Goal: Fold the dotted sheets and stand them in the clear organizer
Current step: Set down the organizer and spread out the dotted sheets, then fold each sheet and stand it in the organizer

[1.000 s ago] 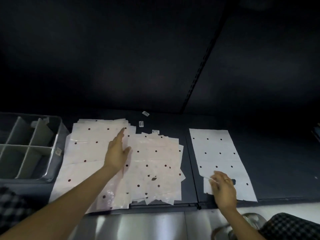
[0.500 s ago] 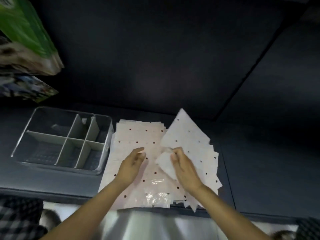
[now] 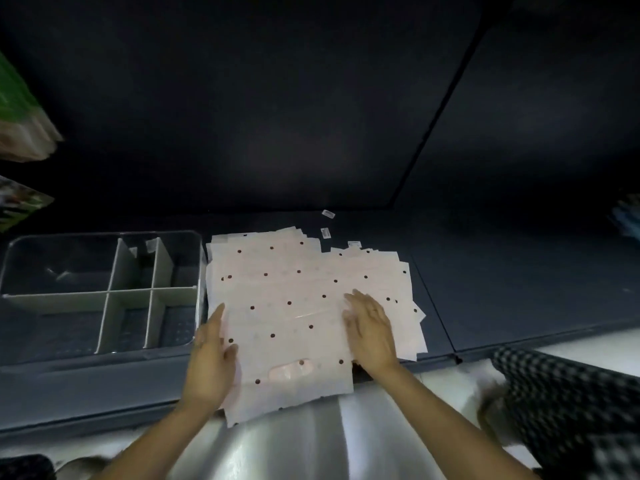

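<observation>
A loose pile of pale pink sheets with dark dots (image 3: 291, 296) lies on the dark shelf, its front edge hanging over the shelf lip. My left hand (image 3: 211, 362) rests flat on the pile's left front edge, fingers straight, thumb on top of the sheet. My right hand (image 3: 370, 327) lies flat on the right part of the pile, fingers spread and straight. The clear organizer (image 3: 100, 237) with white dividers stands just left of the pile, its compartments holding no sheets that I can see.
Three small white labels (image 3: 325, 232) lie behind the pile. The dark shelf surface (image 3: 519, 289) stretches to the right. Packaged goods (image 3: 20, 133) hang at the upper left. A checked fabric (image 3: 571, 403) shows at the lower right, and a metal surface (image 3: 277, 445) sits below the shelf.
The single sheet my right hand held has been laid down on the pile. Both hands now lie flat on the pile, the left one moved to its left front edge.
</observation>
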